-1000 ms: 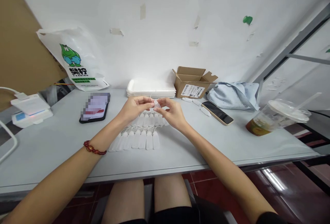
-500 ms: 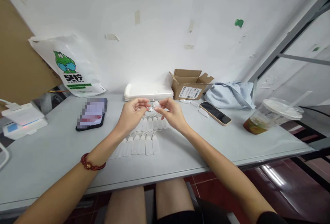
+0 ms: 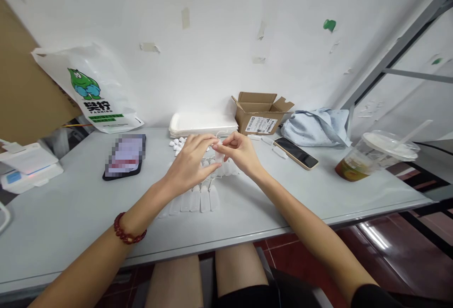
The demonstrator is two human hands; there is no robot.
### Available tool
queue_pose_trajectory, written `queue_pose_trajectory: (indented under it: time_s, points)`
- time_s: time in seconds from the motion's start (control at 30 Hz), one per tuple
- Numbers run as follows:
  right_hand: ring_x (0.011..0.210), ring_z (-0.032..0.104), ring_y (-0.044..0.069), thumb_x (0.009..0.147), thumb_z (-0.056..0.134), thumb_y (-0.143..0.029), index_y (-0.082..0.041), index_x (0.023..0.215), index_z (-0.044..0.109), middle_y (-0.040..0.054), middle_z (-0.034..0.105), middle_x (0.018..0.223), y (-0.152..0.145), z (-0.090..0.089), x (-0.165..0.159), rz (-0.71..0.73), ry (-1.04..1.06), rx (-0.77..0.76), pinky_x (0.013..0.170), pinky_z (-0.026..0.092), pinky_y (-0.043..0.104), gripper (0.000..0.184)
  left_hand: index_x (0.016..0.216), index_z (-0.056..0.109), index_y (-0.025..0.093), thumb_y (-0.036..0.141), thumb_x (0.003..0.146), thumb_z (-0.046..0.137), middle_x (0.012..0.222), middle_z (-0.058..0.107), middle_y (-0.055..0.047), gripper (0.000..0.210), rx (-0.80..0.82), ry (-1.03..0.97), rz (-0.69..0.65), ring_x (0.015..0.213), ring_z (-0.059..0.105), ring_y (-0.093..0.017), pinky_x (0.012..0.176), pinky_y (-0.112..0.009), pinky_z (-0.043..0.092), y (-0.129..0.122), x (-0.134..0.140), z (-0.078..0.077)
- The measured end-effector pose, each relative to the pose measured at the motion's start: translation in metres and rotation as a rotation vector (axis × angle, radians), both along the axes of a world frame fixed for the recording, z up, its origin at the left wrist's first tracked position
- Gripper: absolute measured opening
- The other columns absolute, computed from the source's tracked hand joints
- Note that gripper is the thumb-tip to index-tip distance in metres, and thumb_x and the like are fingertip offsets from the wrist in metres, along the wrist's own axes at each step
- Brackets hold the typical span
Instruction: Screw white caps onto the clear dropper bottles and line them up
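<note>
Above the middle of the table, my left hand (image 3: 191,164) grips a small translucent white plastic piece (image 3: 220,158) between thumb and fingers. My right hand (image 3: 241,153) is closed at the upper end of the same piece, where a thin white cord (image 3: 222,133) loops up. Just what the right fingertips pinch is too small to make out. Below the hands lie rows of similar translucent pieces (image 3: 205,199) with white cords at their tops. A pile of small white caps or beads (image 3: 176,146) lies behind my left hand, partly hidden by it.
Behind the hands are a white stack (image 3: 203,124) and an open cardboard box (image 3: 256,114). On the right are a phone (image 3: 296,153), a light-blue cloth bag (image 3: 314,126) and a drink cup (image 3: 368,157). Another phone (image 3: 125,154) and a plastic bag (image 3: 95,95) are on the left.
My left hand has moved right and now holds a translucent piece upright against the right hand. The white pile behind it shows now. The view has shifted slightly.
</note>
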State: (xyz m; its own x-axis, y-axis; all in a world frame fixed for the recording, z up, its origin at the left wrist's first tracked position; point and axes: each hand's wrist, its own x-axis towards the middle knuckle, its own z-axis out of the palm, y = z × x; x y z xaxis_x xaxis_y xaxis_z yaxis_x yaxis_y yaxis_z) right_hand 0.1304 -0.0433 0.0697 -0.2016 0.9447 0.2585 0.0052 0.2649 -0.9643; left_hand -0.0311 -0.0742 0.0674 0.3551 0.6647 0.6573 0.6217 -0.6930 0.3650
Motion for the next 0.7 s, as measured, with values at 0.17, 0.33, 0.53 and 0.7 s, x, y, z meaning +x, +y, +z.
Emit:
queue_pose_trajectory:
  time_s: [0.17, 0.33, 0.53, 0.7]
  points:
    - [0.046, 0.056, 0.01, 0.057, 0.081, -0.036, -0.017, 0.061, 0.048, -0.003, 0.059, 0.054, 0.002, 0.006, 0.009, 0.115, -0.141, -0.077, 0.042, 0.046, 0.021, 0.038, 0.108, 0.063, 0.022, 0.034, 0.071, 0.072, 0.111, 0.065, -0.007, 0.04, -0.086, 0.018, -0.044, 0.102, 0.055, -0.028, 0.088, -0.045, 0.045, -0.004, 0.0, 0.004]
    - [0.054, 0.064, 0.013, 0.061, 0.079, -0.035, -0.015, 0.061, 0.059, 0.0012, 0.065, 0.056, 0.011, 0.018, 0.034, 0.526, -0.391, -0.294, 0.051, 0.05, 0.023, 0.029, 0.093, 0.065, 0.024, 0.034, 0.066, 0.074, 0.1, 0.067, -0.004, 0.03, -0.254, 0.117, -0.112, 0.097, 0.056, -0.026, 0.081, -0.038, 0.047, -0.016, 0.006, 0.006]
    - [0.067, 0.069, 0.015, 0.068, 0.073, -0.031, -0.01, 0.084, 0.069, 0.0059, 0.071, 0.077, 0.015, 0.026, 0.049, 0.951, -0.694, -0.381, 0.055, 0.048, 0.021, 0.026, 0.093, 0.061, 0.021, 0.044, 0.069, 0.072, 0.095, 0.063, -0.005, 0.035, -0.464, 0.41, -0.161, 0.093, 0.054, -0.025, 0.074, -0.035, 0.046, -0.036, 0.015, 0.003]
    - [0.067, 0.067, 0.014, 0.077, 0.06, -0.021, -0.006, 0.089, 0.066, 0.0088, 0.07, 0.082, 0.018, 0.019, 0.043, 1.042, -0.875, -0.419, 0.054, 0.047, 0.021, 0.021, 0.095, 0.06, 0.017, 0.043, 0.074, 0.068, 0.091, 0.06, -0.005, 0.035, -0.513, 0.582, -0.125, 0.092, 0.052, -0.024, 0.074, -0.033, 0.044, -0.041, 0.019, 0.003]
